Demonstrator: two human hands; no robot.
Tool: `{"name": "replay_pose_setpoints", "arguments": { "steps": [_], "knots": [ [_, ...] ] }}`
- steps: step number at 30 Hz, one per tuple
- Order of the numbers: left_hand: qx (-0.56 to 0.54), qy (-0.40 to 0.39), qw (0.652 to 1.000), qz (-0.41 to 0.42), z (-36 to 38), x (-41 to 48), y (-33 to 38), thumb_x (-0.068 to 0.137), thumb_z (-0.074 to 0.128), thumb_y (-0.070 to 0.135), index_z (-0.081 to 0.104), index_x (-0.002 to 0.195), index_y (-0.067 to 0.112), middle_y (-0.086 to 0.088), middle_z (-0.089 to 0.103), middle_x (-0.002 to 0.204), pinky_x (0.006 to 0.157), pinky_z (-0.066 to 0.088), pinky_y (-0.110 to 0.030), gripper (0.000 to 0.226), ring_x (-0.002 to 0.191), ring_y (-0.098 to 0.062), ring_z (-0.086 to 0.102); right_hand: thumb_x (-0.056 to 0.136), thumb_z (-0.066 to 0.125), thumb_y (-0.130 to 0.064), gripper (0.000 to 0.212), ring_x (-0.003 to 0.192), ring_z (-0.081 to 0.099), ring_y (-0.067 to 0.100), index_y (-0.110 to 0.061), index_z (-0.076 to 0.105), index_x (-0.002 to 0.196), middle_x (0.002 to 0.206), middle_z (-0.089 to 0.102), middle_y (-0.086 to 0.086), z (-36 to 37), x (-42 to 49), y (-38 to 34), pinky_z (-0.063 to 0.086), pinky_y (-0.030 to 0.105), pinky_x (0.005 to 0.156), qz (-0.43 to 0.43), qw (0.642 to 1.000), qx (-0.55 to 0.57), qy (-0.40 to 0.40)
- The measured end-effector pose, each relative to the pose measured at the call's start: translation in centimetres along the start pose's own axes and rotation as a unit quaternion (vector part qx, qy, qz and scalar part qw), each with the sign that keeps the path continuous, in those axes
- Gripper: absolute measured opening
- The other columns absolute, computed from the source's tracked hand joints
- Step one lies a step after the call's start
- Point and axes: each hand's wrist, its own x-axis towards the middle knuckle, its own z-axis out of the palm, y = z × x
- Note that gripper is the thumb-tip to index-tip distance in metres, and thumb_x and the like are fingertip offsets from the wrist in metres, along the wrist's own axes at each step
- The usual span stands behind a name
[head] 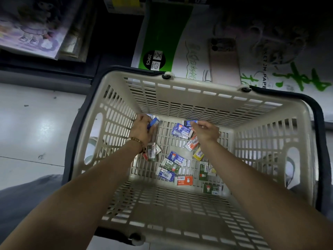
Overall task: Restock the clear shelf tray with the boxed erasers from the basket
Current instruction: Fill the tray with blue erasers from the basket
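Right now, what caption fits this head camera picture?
Left hand and right hand each grip a blue boxed eraser in the beige basket.

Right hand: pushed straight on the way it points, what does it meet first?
Probably the basket's far slatted wall, just beyond the blue eraser box the right hand pinches; depth unclear.

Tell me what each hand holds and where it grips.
Left hand grips a blue eraser box, maybe several, by one end. Right hand pinches a second blue box at its right end with the fingertips. Both are inside the basket.
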Motion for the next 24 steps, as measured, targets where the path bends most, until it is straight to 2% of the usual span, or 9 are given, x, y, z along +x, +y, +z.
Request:
{"name": "replay_pose_setpoints", "arguments": {
  "steps": [1, 3, 5, 7, 12, 15, 17, 21, 24],
  "knots": [
    [0.031, 0.006, 0.999, 0.012, 0.0, 0.0, 0.0, 0.091, 0.055, 0.015, 0.054, 0.1, 0.009, -0.013, 0.047, 0.118, 0.082, 0.044, -0.031, 0.01, 0.098, -0.023, 0.05, 0.075, 0.079, -0.022, 0.014, 0.074, 0.062, 0.016, -0.02, 0.066, 0.081, 0.111, 0.064, 0.014, -0.3, -0.3, 0.1, 0.049, 0.019, 0.053, -0.001, 1.0, 0.019, -0.013],
    [0.051, 0.033, 0.998, 0.032, -0.1, -0.3, -0.4, 0.09, 0.056, 0.017, 0.055, 0.105, 0.005, -0.012, 0.045, 0.129, 0.088, 0.046, -0.038, 0.019, 0.113, -0.028, 0.044, 0.078, 0.075, -0.018, 0.014, 0.08, 0.062, 0.021, -0.014, 0.065, 0.087, 0.106, 0.065, 0.016, -1.2, -0.8, 0.6, 0.053, 0.029, 0.063, -0.006, 0.999, 0.034, -0.04],
    [0.074, 0.052, 0.995, 0.052, -0.2, -0.4, -0.7, 0.09, 0.058, 0.018, 0.055, 0.102, 0.006, -0.009, 0.044, 0.134, 0.094, 0.043, -0.039, 0.017, 0.122, -0.025, 0.037, 0.08, 0.073, -0.016, 0.015, 0.085, 0.061, 0.027, -0.01, 0.064, 0.091, 0.1, 0.063, 0.017, -2.1, -1.4, 1.0, 0.054, 0.04, 0.076, -0.014, 0.998, 0.034, -0.059],
    [0.078, 0.058, 0.993, 0.07, -0.3, -0.3, -1.0, 0.09, 0.057, 0.018, 0.056, 0.103, 0.006, -0.008, 0.045, 0.134, 0.102, 0.037, -0.037, 0.018, 0.125, -0.025, 0.034, 0.082, 0.071, -0.017, 0.015, 0.081, 0.061, 0.025, -0.009, 0.063, 0.093, 0.094, 0.063, 0.013, -2.9, -1.8, 1.0, 0.054, 0.037, 0.072, -0.017, 0.995, 0.047, -0.081],
    [0.104, 0.001, 0.993, 0.06, -0.6, -0.4, -0.6, 0.091, 0.056, 0.017, 0.054, 0.106, 0.009, -0.009, 0.049, 0.113, 0.088, 0.044, -0.036, 0.018, 0.103, -0.024, 0.047, 0.089, 0.061, -0.012, 0.008, 0.072, 0.064, 0.013, -0.009, 0.056, 0.095, 0.086, 0.066, 0.009, -4.2, -2.6, 0.2, 0.054, 0.019, 0.059, 0.018, 0.976, 0.14, -0.163],
    [0.093, -0.028, 0.994, 0.046, -0.3, -0.9, -0.8, 0.088, 0.06, 0.013, 0.052, 0.109, 0.007, -0.012, 0.05, 0.112, 0.082, 0.045, -0.037, 0.023, 0.099, -0.029, 0.053, 0.091, 0.058, -0.009, 0.017, 0.083, 0.068, 0.017, -0.009, 0.051, 0.107, 0.096, 0.066, 0.012, -4.6, -3.1, 0.4, 0.056, 0.02, 0.073, 0.036, 0.961, 0.171, -0.213],
    [0.072, -0.039, 0.997, 0.007, -0.3, -1.0, -1.0, 0.086, 0.063, 0.016, 0.052, 0.109, 0.006, -0.015, 0.054, 0.11, 0.082, 0.044, -0.038, 0.027, 0.098, -0.032, 0.055, 0.089, 0.06, -0.007, 0.023, 0.084, 0.068, 0.017, -0.01, 0.054, 0.111, 0.098, 0.066, 0.01, -4.9, -3.4, 0.6, 0.057, 0.02, 0.073, 0.041, 0.956, 0.173, -0.233],
    [-0.065, -0.045, 0.99, -0.121, 0.0, -0.3, -0.9, 0.08, 0.07, 0.008, 0.055, 0.099, 0.01, -0.009, 0.062, 0.103, 0.084, 0.052, -0.033, 0.025, 0.09, -0.022, 0.059, 0.088, 0.06, -0.003, 0.011, 0.083, 0.069, 0.015, -0.01, 0.059, 0.096, 0.097, 0.066, 0.01, -5.3, -3.6, 0.4, 0.057, 0.02, 0.074, 0.077, 0.939, 0.222, -0.249],
    [0.006, -0.084, 0.99, -0.109, -0.4, 0.5, -0.5, 0.078, 0.073, 0.012, 0.063, 0.107, 0.008, -0.012, 0.065, 0.108, 0.093, 0.05, -0.035, 0.031, 0.099, -0.025, 0.061, 0.087, 0.061, -0.003, 0.007, 0.09, 0.068, 0.016, -0.007, 0.056, 0.086, 0.102, 0.065, 0.012, -5.7, -3.7, 0.0, 0.055, 0.022, 0.083, 0.101, 0.928, 0.231, -0.274]
  ]
}}
